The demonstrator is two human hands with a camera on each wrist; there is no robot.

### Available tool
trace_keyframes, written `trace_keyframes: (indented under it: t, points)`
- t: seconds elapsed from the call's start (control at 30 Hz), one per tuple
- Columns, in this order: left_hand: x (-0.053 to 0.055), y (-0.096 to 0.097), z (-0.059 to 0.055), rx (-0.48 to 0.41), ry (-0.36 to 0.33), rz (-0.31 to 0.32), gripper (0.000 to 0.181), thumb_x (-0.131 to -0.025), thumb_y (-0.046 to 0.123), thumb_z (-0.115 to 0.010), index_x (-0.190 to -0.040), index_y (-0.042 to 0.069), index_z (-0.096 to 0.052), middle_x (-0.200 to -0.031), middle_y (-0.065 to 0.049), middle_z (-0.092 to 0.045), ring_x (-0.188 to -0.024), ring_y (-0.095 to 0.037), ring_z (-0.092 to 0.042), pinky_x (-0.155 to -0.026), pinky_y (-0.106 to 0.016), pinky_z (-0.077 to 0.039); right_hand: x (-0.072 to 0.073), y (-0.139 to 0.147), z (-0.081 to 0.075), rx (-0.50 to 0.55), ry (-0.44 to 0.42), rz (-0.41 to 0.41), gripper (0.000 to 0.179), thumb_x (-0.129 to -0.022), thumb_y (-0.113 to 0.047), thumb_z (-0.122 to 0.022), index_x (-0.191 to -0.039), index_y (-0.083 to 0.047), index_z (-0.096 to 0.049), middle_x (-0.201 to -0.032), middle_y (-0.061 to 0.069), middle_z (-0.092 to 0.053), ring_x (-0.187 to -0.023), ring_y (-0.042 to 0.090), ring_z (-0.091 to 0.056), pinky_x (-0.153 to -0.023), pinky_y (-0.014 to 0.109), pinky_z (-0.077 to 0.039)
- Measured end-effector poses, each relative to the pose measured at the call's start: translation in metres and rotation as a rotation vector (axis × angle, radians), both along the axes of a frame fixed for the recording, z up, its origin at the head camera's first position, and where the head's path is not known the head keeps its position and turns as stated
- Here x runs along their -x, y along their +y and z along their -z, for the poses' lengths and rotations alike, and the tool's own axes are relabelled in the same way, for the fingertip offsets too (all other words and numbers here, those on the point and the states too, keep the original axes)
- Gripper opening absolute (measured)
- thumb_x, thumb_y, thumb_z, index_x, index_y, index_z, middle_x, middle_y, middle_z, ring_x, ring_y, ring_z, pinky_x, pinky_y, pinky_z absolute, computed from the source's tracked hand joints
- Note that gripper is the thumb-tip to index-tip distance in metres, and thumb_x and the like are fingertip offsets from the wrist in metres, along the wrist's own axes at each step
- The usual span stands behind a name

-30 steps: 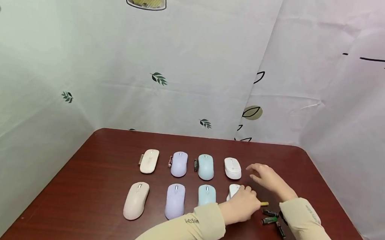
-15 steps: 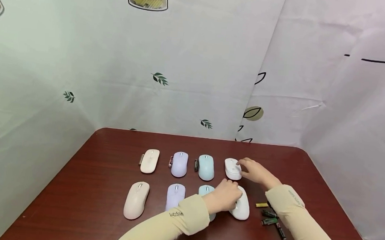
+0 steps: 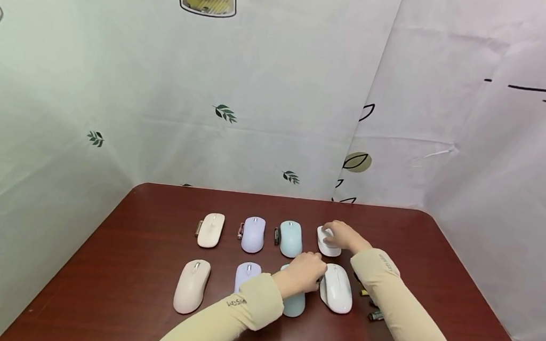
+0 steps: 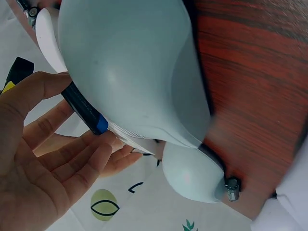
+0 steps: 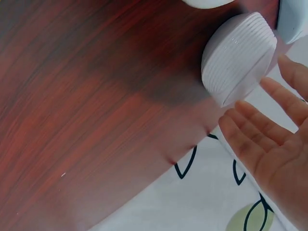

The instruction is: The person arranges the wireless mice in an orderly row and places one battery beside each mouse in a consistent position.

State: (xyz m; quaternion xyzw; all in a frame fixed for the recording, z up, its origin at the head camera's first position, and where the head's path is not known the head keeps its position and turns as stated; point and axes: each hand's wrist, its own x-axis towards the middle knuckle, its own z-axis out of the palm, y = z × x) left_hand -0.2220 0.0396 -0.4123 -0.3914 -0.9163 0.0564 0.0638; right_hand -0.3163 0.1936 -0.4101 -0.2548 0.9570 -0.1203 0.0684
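My left hand (image 3: 303, 273) is over the near pale-blue mouse (image 3: 294, 305), beside the near white mouse (image 3: 338, 291). In the left wrist view its thumb and fingers pinch a dark battery (image 4: 86, 110) with a blue end, next to the pale-blue mouse (image 4: 125, 72). My right hand (image 3: 342, 236) reaches over the far white mouse (image 3: 330, 250), partly covering it. In the right wrist view its fingers are spread and fairly straight beside that mouse's ribbed side (image 5: 240, 55); whether they touch it I cannot tell.
Two lilac mice (image 3: 253, 235) and two cream mice (image 3: 191, 287) stand to the left in two rows. Single batteries lie beside the far cream, lilac and blue (image 3: 291, 239) mice. Loose batteries (image 3: 376, 315) are partly hidden under the right forearm. A printed cloth (image 3: 279, 85) hangs behind the table.
My left hand has moved left from over the near white mouse, uncovering it. My right hand has come left from beside the far white mouse to over it.
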Motion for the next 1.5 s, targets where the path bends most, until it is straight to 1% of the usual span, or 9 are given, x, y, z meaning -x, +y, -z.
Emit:
trace_keyframes:
  t: [0.17, 0.43, 0.67, 0.8, 0.93, 1.07, 1.17, 1.37, 1.5]
  points:
    - [0.009, -0.004, -0.003, 0.006, -0.014, 0.011, 0.01, -0.074, 0.025, -0.077, -0.075, 0.021, -0.069, -0.078, 0.002, -0.061, -0.069, -0.013, -0.057, -0.057, -0.023, -0.044, 0.005, -0.004, -0.003, -0.062, -0.024, 0.008, 0.027, -0.086, -0.002, -0.063, -0.111, 0.005, -0.063, -0.112, 0.022, -0.064, -0.108, 0.038, -0.058, -0.088, 0.044, -0.048]
    - [0.03, -0.013, -0.009, 0.022, -0.056, -0.04, 0.011, -0.075, 0.024, -0.078, -0.076, 0.019, -0.068, -0.082, 0.001, -0.062, -0.077, -0.014, -0.057, -0.061, -0.024, -0.047, 0.009, -0.01, 0.001, -0.082, -0.036, 0.057, 0.027, -0.083, -0.001, -0.065, -0.109, 0.005, -0.065, -0.112, 0.022, -0.064, -0.109, 0.037, -0.057, -0.088, 0.043, -0.048]
    - [0.052, -0.015, -0.013, -0.046, -0.088, 0.035, 0.008, -0.077, 0.015, -0.074, -0.084, 0.016, -0.071, -0.087, 0.0, -0.063, -0.083, -0.016, -0.057, -0.064, -0.022, -0.045, 0.004, -0.013, -0.003, -0.05, -0.133, 0.163, 0.029, -0.082, -0.001, -0.068, -0.111, 0.002, -0.065, -0.117, 0.021, -0.062, -0.111, 0.036, -0.056, -0.086, 0.042, -0.049]
    - [0.071, -0.016, -0.011, -0.014, -0.099, 0.062, 0.015, -0.078, 0.015, -0.073, -0.093, 0.014, -0.071, -0.092, 0.0, -0.065, -0.088, -0.016, -0.06, -0.073, -0.022, -0.047, 0.006, -0.014, -0.003, -0.011, -0.127, 0.182, 0.028, -0.081, -0.003, -0.069, -0.108, 0.001, -0.067, -0.116, 0.021, -0.063, -0.109, 0.035, -0.058, -0.086, 0.041, -0.05]
    - [0.088, -0.015, -0.007, 0.028, -0.126, -0.016, 0.026, -0.079, 0.019, -0.075, -0.103, 0.013, -0.066, -0.098, 0.0, -0.066, -0.093, -0.015, -0.062, -0.079, -0.024, -0.049, 0.01, -0.016, -0.001, 0.008, -0.115, 0.176, 0.027, -0.079, -0.003, -0.071, -0.105, 0.0, -0.069, -0.114, 0.02, -0.064, -0.106, 0.033, -0.059, -0.083, 0.038, -0.05]
    - [0.097, -0.012, -0.002, 0.015, -0.154, -0.115, 0.031, -0.077, 0.019, -0.078, -0.104, 0.013, -0.064, -0.102, -0.001, -0.066, -0.099, -0.018, -0.06, -0.081, -0.027, -0.05, 0.012, -0.018, 0.001, 0.013, -0.128, 0.181, 0.028, -0.077, -0.006, -0.074, -0.105, -0.001, -0.07, -0.114, 0.02, -0.065, -0.105, 0.032, -0.059, -0.083, 0.036, -0.05]
    - [0.102, -0.008, 0.001, 0.011, -0.17, -0.133, 0.023, -0.077, 0.018, -0.078, -0.098, 0.015, -0.068, -0.102, -0.001, -0.065, -0.099, -0.019, -0.057, -0.079, -0.026, -0.049, 0.013, -0.017, 0.0, 0.015, -0.149, 0.21, 0.028, -0.078, -0.007, -0.074, -0.105, -0.001, -0.07, -0.115, 0.019, -0.064, -0.108, 0.032, -0.058, -0.085, 0.037, -0.05]
    - [0.108, 0.004, 0.004, -0.001, -0.195, -0.167, 0.009, -0.078, 0.014, -0.076, -0.081, 0.016, -0.068, -0.092, 0.001, -0.064, -0.091, -0.017, -0.056, -0.071, -0.025, -0.046, 0.016, -0.013, -0.003, -0.007, -0.122, 0.196, 0.025, -0.078, -0.007, -0.075, -0.102, -0.001, -0.07, -0.113, 0.02, -0.064, -0.104, 0.032, -0.059, -0.084, 0.039, -0.05]
    - [0.11, 0.011, 0.008, -0.018, -0.209, -0.177, 0.018, -0.079, 0.01, -0.073, -0.07, 0.016, -0.058, -0.086, 0.0, -0.064, -0.084, -0.016, -0.059, -0.069, -0.027, -0.048, 0.017, -0.011, -0.003, -0.013, -0.126, 0.188, 0.025, -0.077, -0.006, -0.075, -0.101, -0.001, -0.069, -0.11, 0.019, -0.065, -0.1, 0.03, -0.06, -0.082, 0.038, -0.05]
